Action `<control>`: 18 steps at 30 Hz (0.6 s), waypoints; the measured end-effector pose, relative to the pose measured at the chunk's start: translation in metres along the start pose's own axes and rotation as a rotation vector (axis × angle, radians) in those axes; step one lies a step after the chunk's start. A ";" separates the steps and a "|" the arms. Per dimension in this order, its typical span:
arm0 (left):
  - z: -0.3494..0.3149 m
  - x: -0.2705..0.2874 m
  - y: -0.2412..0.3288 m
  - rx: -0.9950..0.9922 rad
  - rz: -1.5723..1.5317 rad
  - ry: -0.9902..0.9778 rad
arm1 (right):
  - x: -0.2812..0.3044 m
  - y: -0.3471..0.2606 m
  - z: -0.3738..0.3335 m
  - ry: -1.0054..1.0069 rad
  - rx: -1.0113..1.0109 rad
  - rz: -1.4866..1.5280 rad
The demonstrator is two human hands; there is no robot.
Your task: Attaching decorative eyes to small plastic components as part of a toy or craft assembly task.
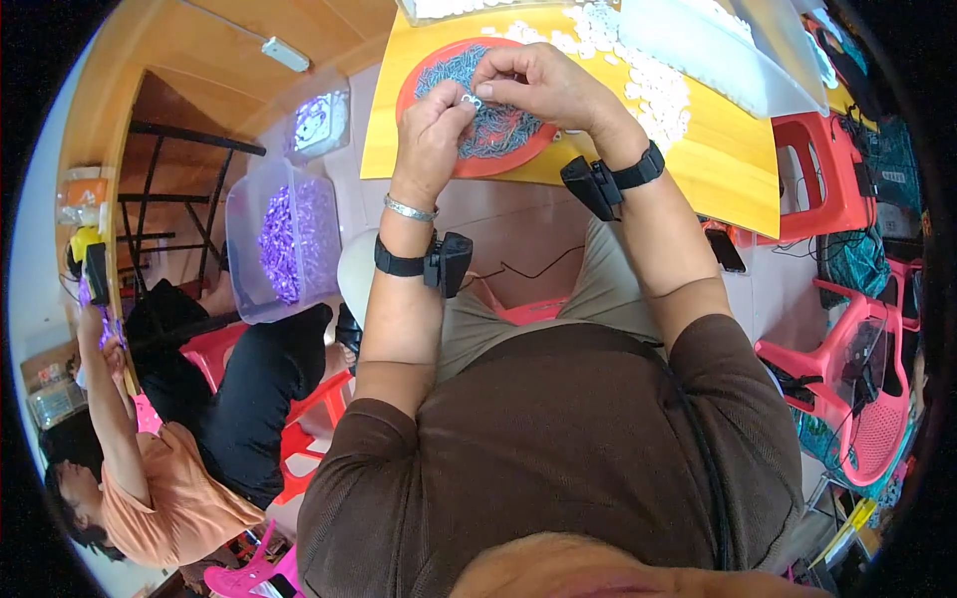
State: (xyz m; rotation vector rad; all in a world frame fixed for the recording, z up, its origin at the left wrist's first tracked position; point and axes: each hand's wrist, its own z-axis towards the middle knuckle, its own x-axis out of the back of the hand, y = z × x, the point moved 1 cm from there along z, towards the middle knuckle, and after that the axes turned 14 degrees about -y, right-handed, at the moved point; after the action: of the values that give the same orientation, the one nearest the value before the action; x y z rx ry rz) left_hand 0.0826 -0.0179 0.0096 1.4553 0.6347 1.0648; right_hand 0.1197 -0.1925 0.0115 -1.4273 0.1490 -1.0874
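Observation:
Over a round red tray (407,98) heaped with grey-blue chain-like pieces (503,135), both hands meet with their fingertips close together. A small silvery metal link (473,101) shows between them. My left hand (433,135) pinches it from the left, thumb against bent forefinger. From the right, my right hand (533,80) is closed in a pinch at the same link. Its exact kind is too small to make out. Many white round pieces (658,100) lie loose on the yellow table (733,164) beyond my right hand.
A clear bin (708,60) stands at the table's far right. Left on the floor is a clear tub (244,249) of purple pieces. A co-worker in an orange shirt (179,488) sits at the left. Red stool (822,179) and pink chair (837,349) stand right.

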 end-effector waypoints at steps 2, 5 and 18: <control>0.000 0.000 0.001 0.003 0.004 -0.003 | 0.001 0.000 -0.001 -0.011 -0.012 0.008; -0.001 -0.001 0.002 -0.002 0.009 0.003 | 0.004 -0.003 -0.002 -0.024 -0.026 0.035; 0.001 -0.002 0.002 -0.028 0.107 -0.011 | 0.007 -0.006 -0.005 -0.028 0.007 -0.119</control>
State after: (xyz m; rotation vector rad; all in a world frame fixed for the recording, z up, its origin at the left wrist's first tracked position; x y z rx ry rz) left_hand 0.0822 -0.0204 0.0107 1.4831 0.5372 1.1438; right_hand 0.1172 -0.1996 0.0188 -1.4596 0.0408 -1.1635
